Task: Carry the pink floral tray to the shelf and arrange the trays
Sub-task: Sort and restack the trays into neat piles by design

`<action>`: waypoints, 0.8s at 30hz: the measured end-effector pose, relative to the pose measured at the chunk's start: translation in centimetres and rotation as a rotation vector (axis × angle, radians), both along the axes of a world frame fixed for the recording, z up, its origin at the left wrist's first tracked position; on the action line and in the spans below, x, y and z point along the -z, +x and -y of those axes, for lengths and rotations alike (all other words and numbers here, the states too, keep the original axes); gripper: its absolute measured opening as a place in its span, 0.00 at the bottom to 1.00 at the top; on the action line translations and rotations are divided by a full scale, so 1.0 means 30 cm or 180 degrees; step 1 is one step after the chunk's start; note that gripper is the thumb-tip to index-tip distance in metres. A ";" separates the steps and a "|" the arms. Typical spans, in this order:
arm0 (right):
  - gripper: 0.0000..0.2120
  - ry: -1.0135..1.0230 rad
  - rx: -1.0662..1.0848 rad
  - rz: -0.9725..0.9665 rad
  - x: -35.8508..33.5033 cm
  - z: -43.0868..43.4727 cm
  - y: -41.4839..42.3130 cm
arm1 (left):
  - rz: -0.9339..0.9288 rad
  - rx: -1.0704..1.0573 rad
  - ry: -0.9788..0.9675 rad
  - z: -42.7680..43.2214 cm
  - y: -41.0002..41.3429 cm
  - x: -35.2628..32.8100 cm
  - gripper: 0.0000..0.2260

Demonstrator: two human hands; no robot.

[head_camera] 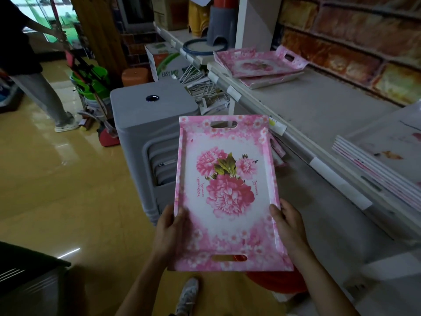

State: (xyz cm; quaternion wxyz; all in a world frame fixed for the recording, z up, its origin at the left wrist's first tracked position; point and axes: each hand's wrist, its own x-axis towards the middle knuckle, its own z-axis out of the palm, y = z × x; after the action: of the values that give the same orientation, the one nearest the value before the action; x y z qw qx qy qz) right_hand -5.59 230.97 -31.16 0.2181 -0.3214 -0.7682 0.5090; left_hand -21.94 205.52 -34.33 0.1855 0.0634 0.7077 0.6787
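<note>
Pink floral tray held flat, just beside the front edge of the shelf. Left grip curled round its left rim, right grip round its right rim, both pinching it at the near end. Farther back on the shelf, two stacked pink trays, close to the brick wall.

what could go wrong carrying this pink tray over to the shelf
1. The left hand and right hand hold the pink floral tray only near its close end; the glossy far end juts out unsupported and might tip or slip.
2. Its far corner is near the front edge of the shelf and the grey stool stack; it may knock one.
3. The stacked trays there lie askew; another on top could slide.
</note>
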 end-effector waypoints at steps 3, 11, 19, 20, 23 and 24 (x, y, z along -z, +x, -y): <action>0.13 0.0058 0.0054 -0.0060 -0.037 -0.019 -0.021 | -0.0127 0.0009 -0.0001 -0.030 -0.022 -0.049 0.06; 0.09 0.0066 0.0071 -0.0236 -0.136 -0.080 -0.082 | -0.0378 0.0057 -0.0013 -0.113 -0.093 -0.185 0.07; 0.15 0.0243 0.0148 -0.0336 -0.240 -0.135 -0.167 | -0.0430 0.0225 0.0102 -0.189 -0.212 -0.288 0.07; 0.16 0.0268 0.0178 -0.0329 -0.250 -0.143 -0.175 | -0.0432 0.0260 0.0140 -0.200 -0.224 -0.302 0.07; 0.16 0.0329 0.0320 -0.0384 -0.286 -0.159 -0.202 | -0.0393 0.0384 0.0261 -0.240 -0.272 -0.336 0.07; 0.15 0.0332 0.0378 -0.0421 -0.299 -0.161 -0.209 | -0.0397 0.0432 0.0261 -0.252 -0.289 -0.344 0.07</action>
State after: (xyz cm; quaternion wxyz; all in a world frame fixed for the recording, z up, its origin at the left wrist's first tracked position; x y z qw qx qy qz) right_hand -11.85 235.78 -22.19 0.3146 -0.3203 -0.7572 0.4745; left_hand -30.61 213.08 -24.00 0.1838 0.1609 0.6837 0.6877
